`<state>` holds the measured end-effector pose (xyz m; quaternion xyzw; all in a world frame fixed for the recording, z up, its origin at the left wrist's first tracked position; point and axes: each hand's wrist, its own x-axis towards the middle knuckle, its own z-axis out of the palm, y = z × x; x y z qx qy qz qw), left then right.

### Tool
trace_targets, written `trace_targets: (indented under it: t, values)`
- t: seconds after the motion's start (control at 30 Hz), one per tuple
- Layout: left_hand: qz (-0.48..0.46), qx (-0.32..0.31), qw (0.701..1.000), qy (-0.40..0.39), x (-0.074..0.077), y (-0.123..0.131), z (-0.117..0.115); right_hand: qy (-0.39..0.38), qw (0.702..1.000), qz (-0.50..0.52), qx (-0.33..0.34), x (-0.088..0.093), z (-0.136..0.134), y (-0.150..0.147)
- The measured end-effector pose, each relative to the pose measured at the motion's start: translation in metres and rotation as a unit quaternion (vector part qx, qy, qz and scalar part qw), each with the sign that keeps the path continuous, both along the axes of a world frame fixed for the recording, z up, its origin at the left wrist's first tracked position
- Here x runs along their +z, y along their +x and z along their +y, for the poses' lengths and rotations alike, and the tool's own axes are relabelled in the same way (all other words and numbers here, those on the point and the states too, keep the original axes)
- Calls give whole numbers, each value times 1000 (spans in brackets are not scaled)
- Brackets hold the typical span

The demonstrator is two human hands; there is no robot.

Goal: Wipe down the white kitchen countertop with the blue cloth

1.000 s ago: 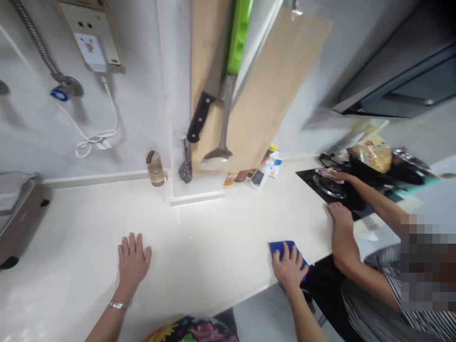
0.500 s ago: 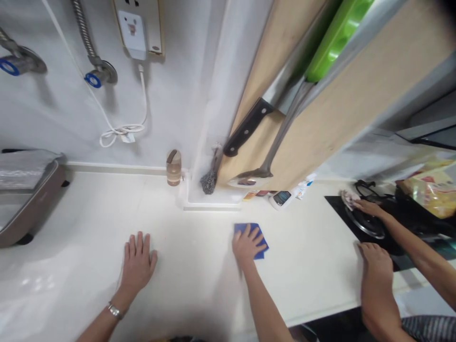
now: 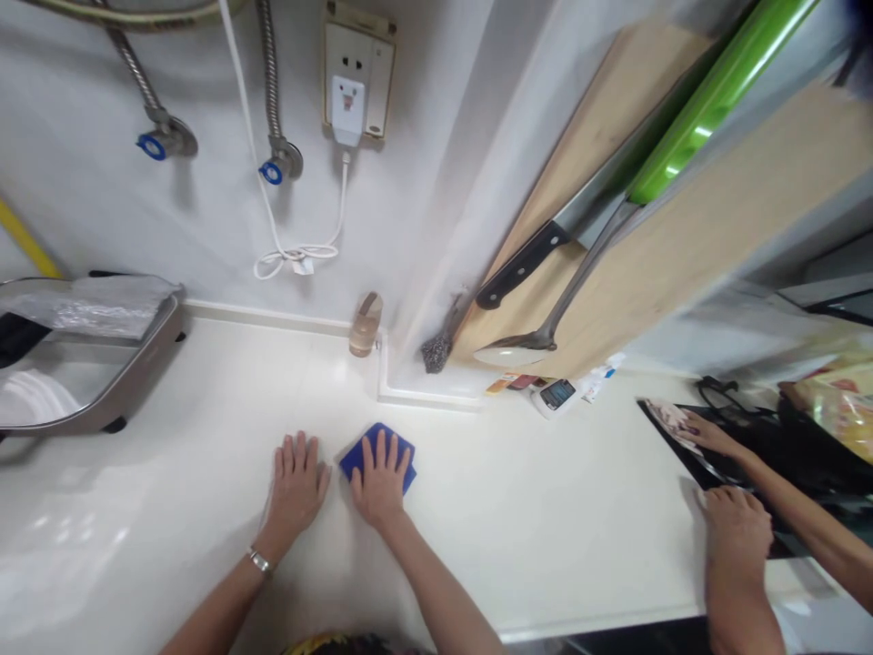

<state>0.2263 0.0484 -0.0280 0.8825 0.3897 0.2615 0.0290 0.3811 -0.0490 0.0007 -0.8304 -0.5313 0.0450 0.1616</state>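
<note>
On the white countertop (image 3: 546,518), my right hand (image 3: 380,482) lies flat with spread fingers, pressing on a folded blue cloth (image 3: 355,457). Part of the cloth is hidden under the palm and fingers. Just to its left, my left hand (image 3: 295,482) rests palm down on the bare surface, fingers extended, holding nothing. A silver watch or bracelet (image 3: 259,560) is around my left wrist.
At left stands a brown electric pan (image 3: 146,364); a small bottle (image 3: 366,325) is by the wall corner. A knife (image 3: 522,266) and ladle (image 3: 579,264) hang on the right. A co-worker's hand (image 3: 713,433) presses a pale rag (image 3: 672,422) on the black stove (image 3: 784,446).
My right hand has slid the blue cloth left, close beside my left hand. The view has shifted left. The co-worker's hand and rag have moved on the stove.
</note>
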Motion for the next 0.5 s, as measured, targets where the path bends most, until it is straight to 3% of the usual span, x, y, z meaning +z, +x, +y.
trace_targets:
  t: [0.07,0.13,0.27,0.4,0.5]
  values:
    - [-7,0,1000,-7,1,-2,1,37,998,27,43,-3,-16,-12]
    - [-11,2,1000,-18,0,-3,3,101,992,69,37,-10,-42,-12]
    - [-12,28,997,-64,-4,1,1,248,959,89,-107,-29,-125,18]
    - [-4,-28,995,-93,-5,26,-22,238,957,-4,-167,-44,-209,59]
    - [14,-78,991,-105,0,56,-50,200,955,-79,-203,-52,-242,77]
